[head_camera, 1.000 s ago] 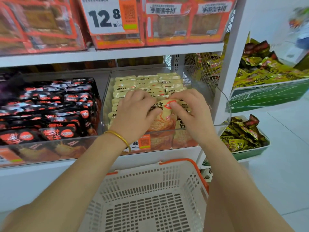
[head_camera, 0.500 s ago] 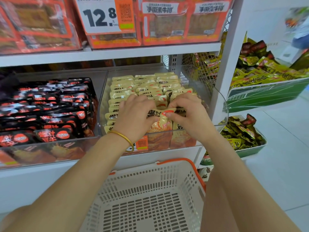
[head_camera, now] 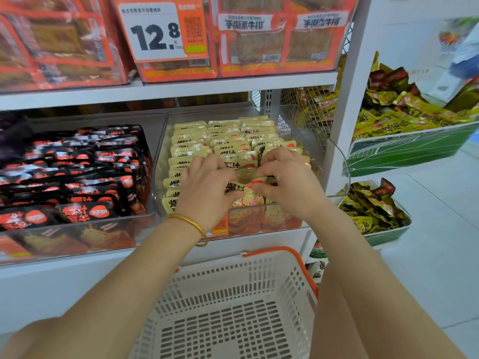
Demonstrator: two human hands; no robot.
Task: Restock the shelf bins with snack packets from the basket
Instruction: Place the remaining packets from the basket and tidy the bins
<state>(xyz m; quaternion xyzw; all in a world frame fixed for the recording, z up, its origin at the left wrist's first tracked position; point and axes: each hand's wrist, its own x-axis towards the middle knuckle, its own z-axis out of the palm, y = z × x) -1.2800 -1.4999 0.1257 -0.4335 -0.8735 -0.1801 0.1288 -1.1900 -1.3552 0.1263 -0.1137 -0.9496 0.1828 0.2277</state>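
A clear shelf bin (head_camera: 337, 177) holds rows of upright yellow snack packets (head_camera: 228, 141). Both my hands are inside its front part. My left hand (head_camera: 204, 185), with a gold bangle at the wrist, and my right hand (head_camera: 285, 182) pinch one yellow packet (head_camera: 250, 194) between them at the bin's front middle. The packet's lower half is bent and partly hidden by my fingers. Below the shelf stands a white basket (head_camera: 233, 307) with orange handles; nothing shows inside it.
Left of the yellow bin is a bin of black and red packets (head_camera: 77, 177). The shelf above carries orange boxed snacks and a price card reading 12.8 (head_camera: 160, 32). Green trays of yellow-green packets (head_camera: 375, 211) stand to the right, over a pale tiled floor.
Both hands stay on the same yellow packet at the bin's front. They have pushed it a little lower among the rows, and the view has shifted slightly.
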